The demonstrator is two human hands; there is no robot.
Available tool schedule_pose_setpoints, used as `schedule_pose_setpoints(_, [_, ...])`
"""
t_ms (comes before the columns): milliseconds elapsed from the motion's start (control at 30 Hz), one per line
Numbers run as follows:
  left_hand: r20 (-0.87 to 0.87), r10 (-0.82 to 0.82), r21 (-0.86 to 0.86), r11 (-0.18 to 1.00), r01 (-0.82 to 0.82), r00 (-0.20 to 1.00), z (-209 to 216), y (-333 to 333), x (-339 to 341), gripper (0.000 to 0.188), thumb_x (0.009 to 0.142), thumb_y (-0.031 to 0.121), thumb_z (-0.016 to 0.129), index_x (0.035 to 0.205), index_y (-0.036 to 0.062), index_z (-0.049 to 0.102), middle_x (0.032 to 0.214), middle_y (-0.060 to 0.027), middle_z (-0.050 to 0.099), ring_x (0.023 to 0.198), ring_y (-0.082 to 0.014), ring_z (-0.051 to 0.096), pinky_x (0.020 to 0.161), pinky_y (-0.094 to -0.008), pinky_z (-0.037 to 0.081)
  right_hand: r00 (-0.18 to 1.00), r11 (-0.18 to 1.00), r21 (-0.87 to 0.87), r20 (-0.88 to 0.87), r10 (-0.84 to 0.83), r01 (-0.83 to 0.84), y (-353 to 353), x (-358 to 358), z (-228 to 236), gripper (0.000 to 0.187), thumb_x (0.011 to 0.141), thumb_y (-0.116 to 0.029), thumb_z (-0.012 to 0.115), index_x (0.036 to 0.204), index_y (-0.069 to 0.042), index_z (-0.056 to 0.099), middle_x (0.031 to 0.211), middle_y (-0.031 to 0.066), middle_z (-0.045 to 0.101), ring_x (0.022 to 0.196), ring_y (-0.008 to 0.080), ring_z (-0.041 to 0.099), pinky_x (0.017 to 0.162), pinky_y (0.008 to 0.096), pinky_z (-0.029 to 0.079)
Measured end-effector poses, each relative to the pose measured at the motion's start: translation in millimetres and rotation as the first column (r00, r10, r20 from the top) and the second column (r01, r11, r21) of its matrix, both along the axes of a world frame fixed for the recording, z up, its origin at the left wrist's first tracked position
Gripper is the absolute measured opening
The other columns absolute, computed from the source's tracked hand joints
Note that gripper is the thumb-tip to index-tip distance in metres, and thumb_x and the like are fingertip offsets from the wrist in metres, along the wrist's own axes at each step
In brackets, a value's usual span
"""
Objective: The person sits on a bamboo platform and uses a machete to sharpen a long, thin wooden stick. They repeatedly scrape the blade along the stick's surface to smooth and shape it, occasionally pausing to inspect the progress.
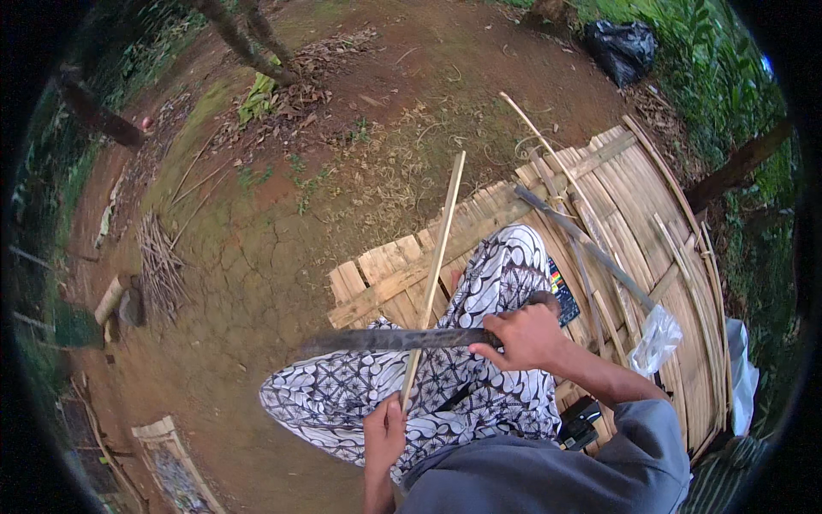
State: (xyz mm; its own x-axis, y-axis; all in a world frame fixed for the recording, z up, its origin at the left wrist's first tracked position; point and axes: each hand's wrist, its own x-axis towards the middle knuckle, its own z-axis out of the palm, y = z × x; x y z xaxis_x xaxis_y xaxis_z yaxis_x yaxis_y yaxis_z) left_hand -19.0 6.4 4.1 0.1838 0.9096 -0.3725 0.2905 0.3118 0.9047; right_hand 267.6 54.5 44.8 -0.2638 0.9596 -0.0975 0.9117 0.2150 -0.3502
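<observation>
My left hand is closed around the lower end of a long pale bamboo strip, which slants up and away from my lap. My right hand grips the handle of a machete, whose dark wide blade points left. The blade lies across the strip above my left hand; whether it cuts into the strip cannot be made out. Its far tip is slightly blurred. Beneath both are my crossed legs in patterned trousers.
I sit on a bamboo slat platform. To my right lie a grey pole, thin bamboo strips, a clear plastic bag and a small black object. Shavings and a stick bundle lie on the ground.
</observation>
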Motion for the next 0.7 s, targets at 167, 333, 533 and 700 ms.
schedule_pose_setpoints(167, [0.048, -0.037, -0.028, 0.999, 0.038, 0.998, -7, 5, 3, 0.025, 0.096, 0.019, 0.044, 0.087, -0.0008, 0.054, 0.061, 0.0014, 0.047, 0.05, -0.0042, 0.041, 0.045, -0.0202, 0.033, 1.0, 0.999, -0.029, 0.023, 0.021, -0.02, -3, -6, 3, 0.053, 0.087, -0.056, 0.043, 0.082, -0.006, 0.059, 0.059, 0.0135, 0.062, 0.048, 0.0304, 0.061, 0.045, 0.0426, 0.049])
schedule_pose_setpoints(333, [0.08, -0.07, -0.134, 0.988, 0.08, 0.994, -10, 8, 4, 0.022, 0.093, 0.019, 0.05, 0.083, -0.0003, 0.055, 0.06, -0.0002, 0.052, 0.048, -0.0056, 0.046, 0.044, -0.0223, 0.037, 0.984, 0.984, 0.007, 0.015, 0.178, -0.178, -26, -36, -10, 0.054, 0.085, -0.058, 0.044, 0.086, -0.007, 0.062, 0.06, 0.0128, 0.062, 0.048, 0.0294, 0.061, 0.043, 0.042, 0.049])
schedule_pose_setpoints(533, [-0.024, 0.032, 0.057, 0.998, -0.031, 0.999, 6, 8, -6, 0.02, 0.093, 0.016, 0.049, 0.086, -0.0005, 0.056, 0.058, 0.0014, 0.049, 0.052, -0.0038, 0.043, 0.046, -0.0216, 0.035, 0.999, 0.988, 0.148, 0.026, 0.027, -0.031, 7, -13, -13, 0.048, 0.083, -0.055, 0.051, 0.077, -0.008, 0.06, 0.058, 0.0094, 0.061, 0.045, 0.0277, 0.059, 0.041, 0.0396, 0.045])
schedule_pose_setpoints(700, [0.166, 0.095, -0.08, 0.993, -0.083, 0.982, 13, 13, -14, 0.021, 0.094, 0.017, 0.048, 0.084, -0.0002, 0.055, 0.059, 0.0032, 0.047, 0.052, -0.0023, 0.04, 0.045, -0.021, 0.031, 0.999, 0.989, 0.143, -0.032, 0.033, -0.028, -2, -37, 7, 0.045, 0.083, -0.052, 0.053, 0.075, -0.007, 0.058, 0.056, 0.0083, 0.059, 0.045, 0.0273, 0.058, 0.042, 0.0391, 0.045])
